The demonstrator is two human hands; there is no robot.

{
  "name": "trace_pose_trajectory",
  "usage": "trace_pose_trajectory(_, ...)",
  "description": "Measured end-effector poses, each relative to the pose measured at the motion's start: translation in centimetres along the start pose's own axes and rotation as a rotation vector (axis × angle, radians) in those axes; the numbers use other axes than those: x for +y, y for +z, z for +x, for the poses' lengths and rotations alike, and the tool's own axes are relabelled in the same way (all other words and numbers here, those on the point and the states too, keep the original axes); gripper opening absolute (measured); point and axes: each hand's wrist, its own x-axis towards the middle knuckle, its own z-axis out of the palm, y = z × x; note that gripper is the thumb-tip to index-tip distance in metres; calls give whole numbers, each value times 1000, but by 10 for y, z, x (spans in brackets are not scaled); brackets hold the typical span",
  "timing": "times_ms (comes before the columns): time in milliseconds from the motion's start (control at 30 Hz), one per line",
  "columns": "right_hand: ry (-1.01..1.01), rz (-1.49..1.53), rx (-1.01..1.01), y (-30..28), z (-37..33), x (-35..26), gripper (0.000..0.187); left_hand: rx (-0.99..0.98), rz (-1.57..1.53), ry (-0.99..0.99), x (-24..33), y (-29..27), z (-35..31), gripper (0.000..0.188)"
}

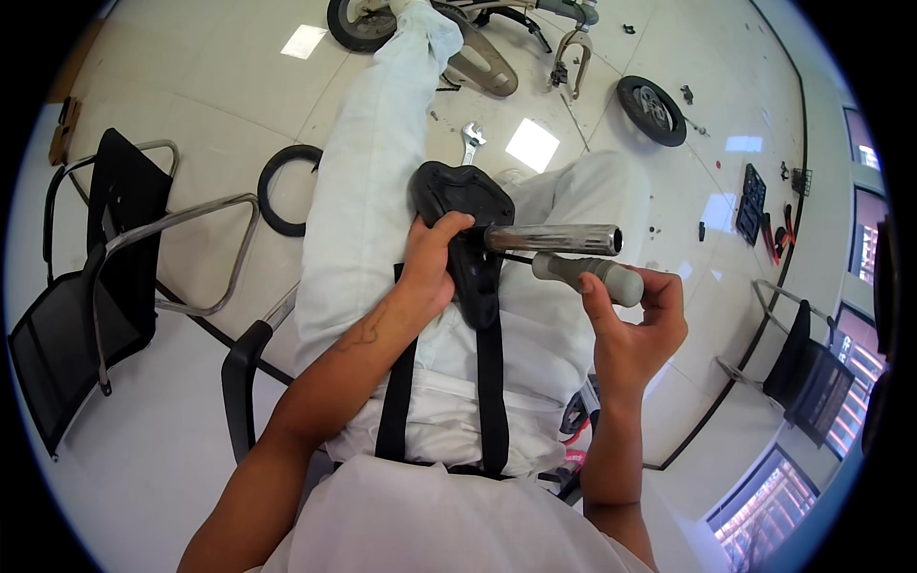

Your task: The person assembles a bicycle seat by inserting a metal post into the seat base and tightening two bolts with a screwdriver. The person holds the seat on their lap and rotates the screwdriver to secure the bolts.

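Here the left hand has its fingers gripping the black saddle, up toward the knee-side edge of the lap. The right hand's fingers pinch the grey-handled screwdriver, shaft alongside the silver seat post. Looks like fastener work at the post's base; next probably calls for a well-seated tip, steady twist.

Can't see the tip of the screwdriver, and the left hand has most fingers hidden under the seat. Bike gets chopped off up top, and the little black piece at right's too tiny to ID.
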Motion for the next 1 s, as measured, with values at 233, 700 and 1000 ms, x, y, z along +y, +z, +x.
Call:
trace_pose_trajectory(233, -10, 436, -101, 3, 1, -15, 44, 28, -35, -9, 2, 2, -1, 23)
trace_pose_trajectory(700, -26, -101, 32, 3, 2, -8, 37, 9, -23, -43, 5, 3, -4, 33)
trace_pose_trajectory(1000, -19, 88, -133, -5, 1, -10, 41, 9, -39, -42, 8, 6, -6, 31)
